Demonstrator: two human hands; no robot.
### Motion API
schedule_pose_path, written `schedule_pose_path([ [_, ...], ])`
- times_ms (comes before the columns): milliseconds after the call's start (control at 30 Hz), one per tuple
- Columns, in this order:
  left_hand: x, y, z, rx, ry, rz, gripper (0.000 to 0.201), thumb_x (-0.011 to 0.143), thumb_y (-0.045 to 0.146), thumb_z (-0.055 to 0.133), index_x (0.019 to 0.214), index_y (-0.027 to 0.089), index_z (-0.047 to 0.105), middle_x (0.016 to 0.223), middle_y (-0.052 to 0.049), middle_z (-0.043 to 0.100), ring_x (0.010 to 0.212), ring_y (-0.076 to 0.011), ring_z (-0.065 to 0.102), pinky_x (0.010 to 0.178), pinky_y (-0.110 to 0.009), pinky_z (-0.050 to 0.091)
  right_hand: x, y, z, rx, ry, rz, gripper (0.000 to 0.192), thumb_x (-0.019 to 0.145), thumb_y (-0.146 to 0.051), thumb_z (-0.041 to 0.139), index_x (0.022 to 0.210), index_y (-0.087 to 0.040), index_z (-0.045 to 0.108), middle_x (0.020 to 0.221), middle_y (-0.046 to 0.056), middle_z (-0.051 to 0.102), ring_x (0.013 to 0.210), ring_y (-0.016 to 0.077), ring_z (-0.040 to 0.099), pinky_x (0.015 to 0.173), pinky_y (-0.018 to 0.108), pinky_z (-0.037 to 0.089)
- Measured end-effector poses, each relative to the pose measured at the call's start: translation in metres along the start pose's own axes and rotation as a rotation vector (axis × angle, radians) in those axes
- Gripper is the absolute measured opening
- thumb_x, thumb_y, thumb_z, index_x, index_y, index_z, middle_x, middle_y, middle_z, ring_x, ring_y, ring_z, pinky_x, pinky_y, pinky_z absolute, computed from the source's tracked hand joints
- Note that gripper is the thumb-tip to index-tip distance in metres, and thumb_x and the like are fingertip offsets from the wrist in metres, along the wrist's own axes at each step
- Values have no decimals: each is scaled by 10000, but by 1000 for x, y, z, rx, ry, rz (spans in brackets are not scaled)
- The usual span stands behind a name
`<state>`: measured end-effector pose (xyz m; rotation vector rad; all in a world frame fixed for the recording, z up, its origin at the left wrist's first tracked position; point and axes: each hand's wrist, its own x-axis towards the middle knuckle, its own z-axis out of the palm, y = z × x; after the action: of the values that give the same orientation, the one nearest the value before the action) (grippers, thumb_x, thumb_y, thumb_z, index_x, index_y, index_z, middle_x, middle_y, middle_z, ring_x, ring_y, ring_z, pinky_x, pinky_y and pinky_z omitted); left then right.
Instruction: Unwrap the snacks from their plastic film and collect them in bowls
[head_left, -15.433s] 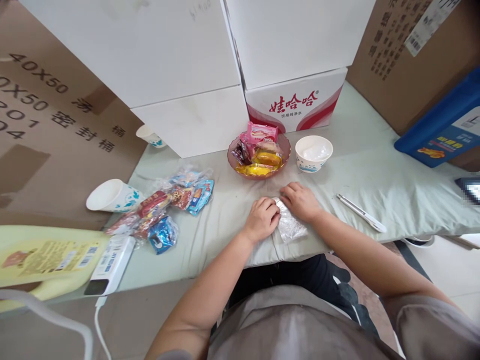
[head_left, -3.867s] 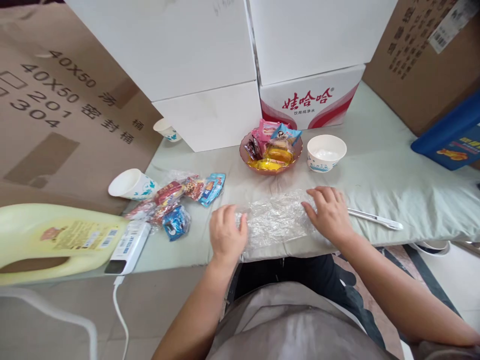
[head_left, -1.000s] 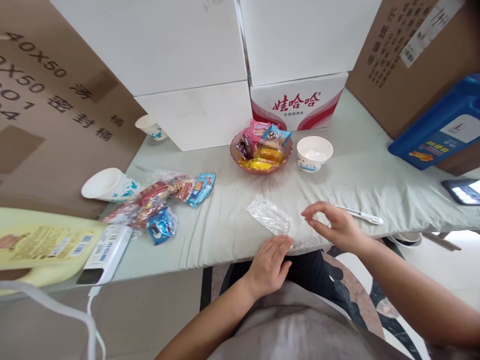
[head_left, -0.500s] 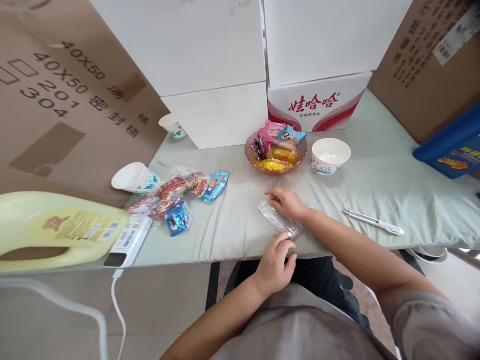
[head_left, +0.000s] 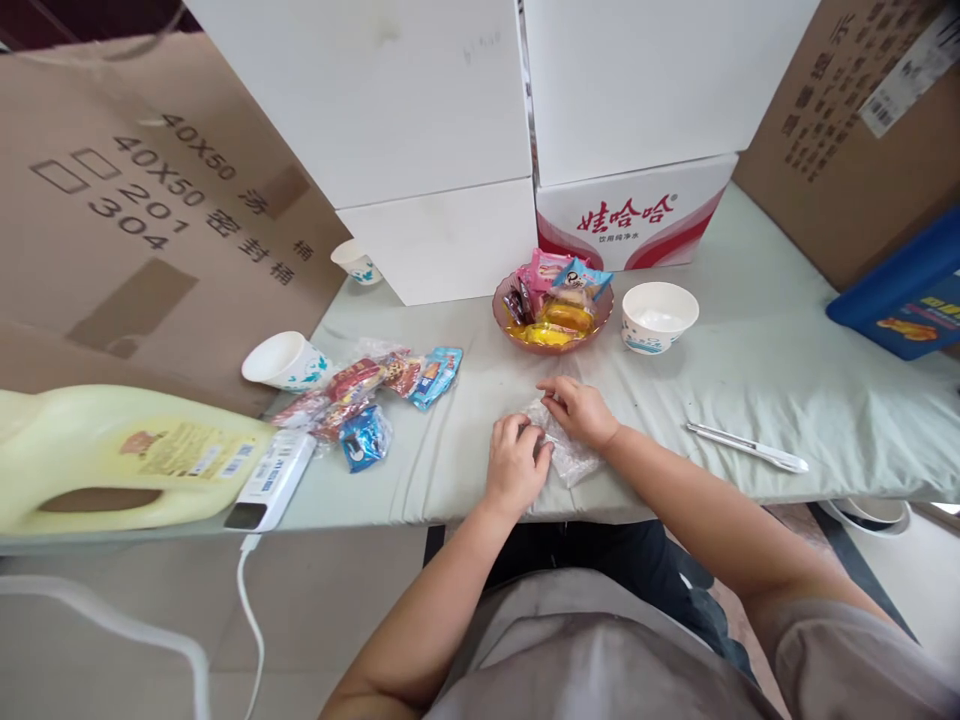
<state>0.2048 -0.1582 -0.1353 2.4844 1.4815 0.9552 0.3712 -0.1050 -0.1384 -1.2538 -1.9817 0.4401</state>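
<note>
A crumpled clear plastic bag [head_left: 568, 455], folded small, lies on the pale green cloth [head_left: 750, 380] near the table's front edge. My left hand [head_left: 516, 465] rests on its left side with fingers curled onto it. My right hand [head_left: 577, 408] presses on its upper part, fingertips pinching the plastic. Both hands touch the bag at once.
Behind the hands stand a brown bowl of wrapped snacks [head_left: 553, 310] and a white paper bowl [head_left: 659, 316]. Loose snack packets [head_left: 375, 395] and a tipped paper cup [head_left: 285, 361] lie left. A pen [head_left: 746, 447] lies right. A yellow jug [head_left: 112, 455], white boxes [head_left: 442, 150] and cardboard surround the table.
The bag was spread flat a few seconds ago and is now folded small. My left hand has come up from the table edge onto the bag, beside my right hand.
</note>
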Motion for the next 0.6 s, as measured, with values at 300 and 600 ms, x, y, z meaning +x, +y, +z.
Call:
schedule_pose_path([
  [300, -1, -3, 2, -44, 85, -17, 154, 862, 126, 528, 995, 165, 595, 1024, -105, 565, 1015, -251, 522, 907, -433, 493, -6, -11, -32, -143, 184, -10, 286, 953, -313, 422, 1098, -183, 631, 1055, 115, 670, 1018, 230, 610, 909, 389, 484],
  [600, 2, -3, -1, -101, -82, 111, 288, 890, 87, 435, 1060, 174, 650, 1020, -71, 674, 1005, -230, 561, 918, -419, 465, -128, -50, -27, -534, -275, -220, 823, 821, -491, 647, 1455, -48, 367, 1526, 224, 331, 1434, 357, 245, 1140, 515, 256],
])
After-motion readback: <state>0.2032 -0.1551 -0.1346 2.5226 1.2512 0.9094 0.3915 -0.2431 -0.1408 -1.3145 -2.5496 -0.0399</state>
